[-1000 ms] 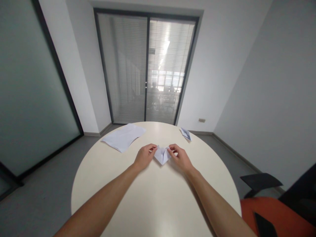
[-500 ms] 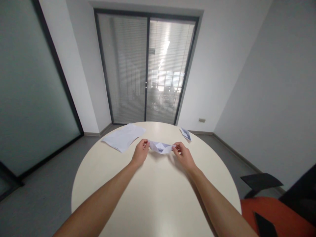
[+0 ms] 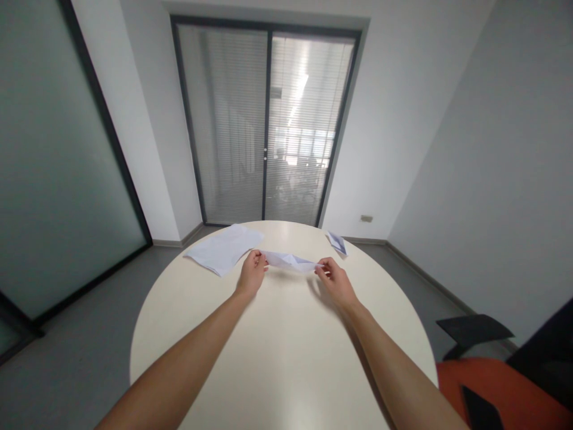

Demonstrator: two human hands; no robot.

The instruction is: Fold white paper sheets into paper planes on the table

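Observation:
A folded white paper boat [image 3: 290,262] is stretched between my two hands, a little above the table, with a small peak at its middle. My left hand [image 3: 253,273] pinches its left tip between thumb and fingers. At the opposite tip, the fingers of my right hand [image 3: 334,278] are closed on the paper. Beyond my left hand lie flat white paper sheets [image 3: 224,246]. A second small folded paper piece [image 3: 337,243] rests near the far right edge of the table.
The round cream table [image 3: 282,346] fills the lower middle. At the lower right stands an office chair with an orange seat [image 3: 496,388] and a black armrest [image 3: 474,328]. Behind the table is a glass partition with blinds [image 3: 233,131].
My hands have moved slightly apart, the left one outward to the left. Between them the paper boat has become longer and flatter, its middle less open.

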